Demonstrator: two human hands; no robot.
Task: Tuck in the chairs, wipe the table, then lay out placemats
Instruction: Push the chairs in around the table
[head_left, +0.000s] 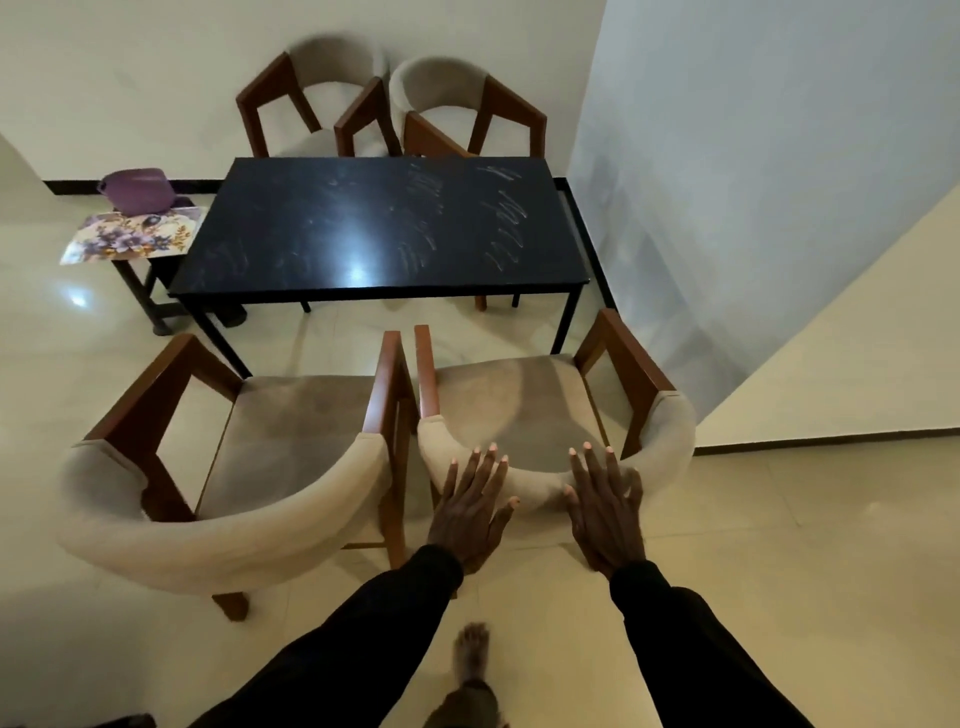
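Chair on the near right (545, 405) stands pulled out from the dark worktop (384, 228), its seat facing it and its front edge short of the worktop's near rim. Both grips rest flat on the top of its curved padded backrest: the left grip (475, 504) towards the left end of the curve, the right grip (605, 509) near the middle, fingers straight and spread, clasping nothing.

By the look of it the frame is solid wood, so I judge it stiff and fairly heavy. The upholstery will give a little under the palms before the push reaches the legs. A flat push on the backrest suits a straight slide. The wooden arms would be a firmer hold if it has to be steered.

Its right arm lines up close to the worktop's near right leg, which could catch it. The glossy tiled floor (779, 545) should let the legs glide.

Just beside it on the left stands a second chair (291, 431), also out. Two more chairs (322, 78) (457, 88) stand at the far side by the wall.

The worktop shows pale smears. On a small side table (156, 291) at its left end lie a floral placemat (135, 236) and a purple item (137, 189) I cannot identify.
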